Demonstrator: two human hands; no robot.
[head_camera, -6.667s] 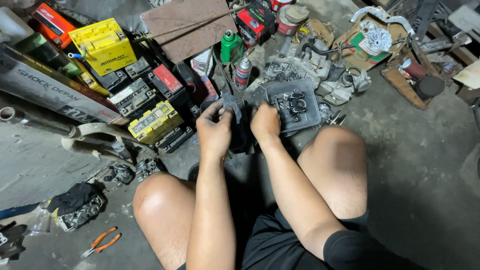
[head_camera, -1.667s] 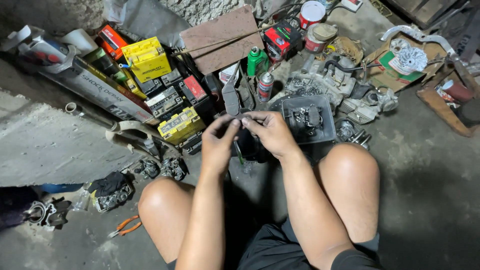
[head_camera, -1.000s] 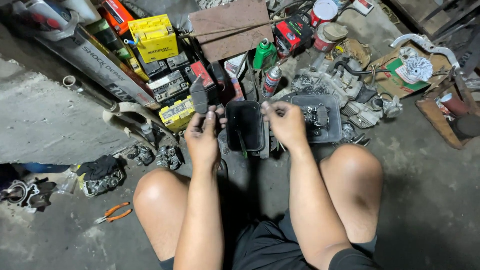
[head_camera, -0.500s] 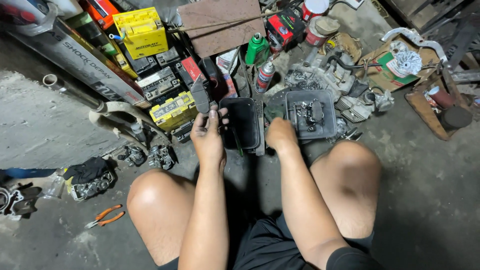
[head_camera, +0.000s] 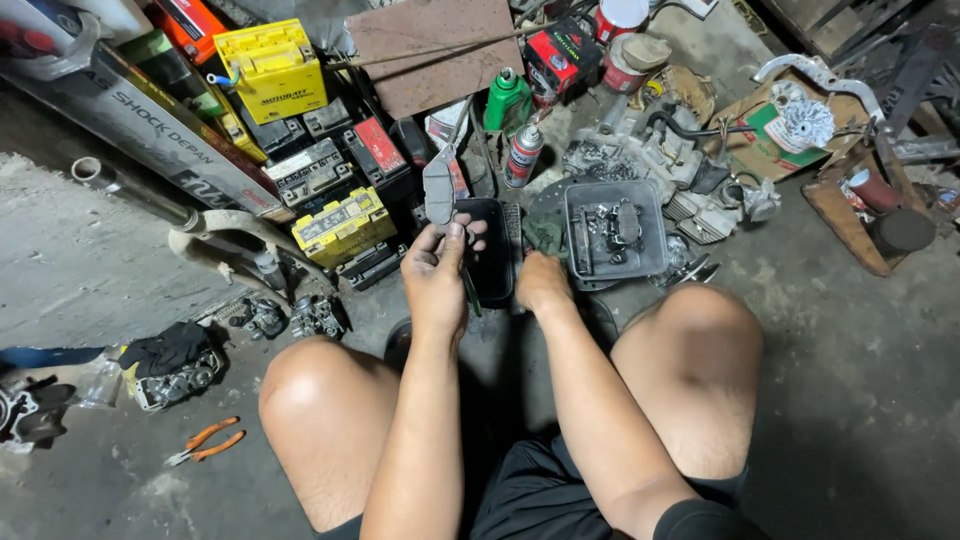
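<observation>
Grey flat pad-like part (head_camera: 439, 188) is standing long axis upright, pinched in the left hand (head_camera: 437, 275); right hand (head_camera: 541, 283) is resting, apparently closed on a dark rag (head_camera: 543, 236).

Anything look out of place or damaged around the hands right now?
Nothing by the hands looks broken or spilled. The left hand holds a flat grey part upright; the right hand rests by the dark tray. Orange-handled pliers lie apart, left.

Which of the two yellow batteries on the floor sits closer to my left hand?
The low flat yellow battery, just left of the left hand. The taller boxy yellow battery stands much farther back, near the picture's top edge.
</observation>
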